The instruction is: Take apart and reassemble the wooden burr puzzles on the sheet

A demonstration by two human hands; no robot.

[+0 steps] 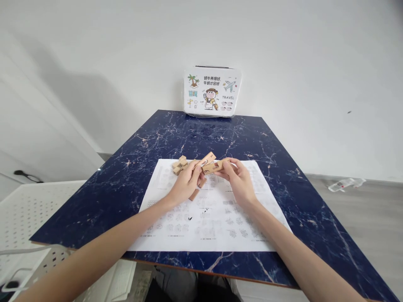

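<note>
Nearest, under the grip, spreads a printed sheet [201,230]. Above it the left hand [185,183] pinches a wooden piece [208,157]; the right hand [238,180] clamps a notched piece [211,168] against it, though whether they interlock is hard to tell. Loose blocks [180,165] lie beside the left fingers; far beyond stands a white case [195,102].

You have 2 hands [185,183], 2 held wooden pieces [209,168] mid-frame, 1 paper sheet [201,241], 1 table [126,176], 1 case [197,107] upper centre.
</note>
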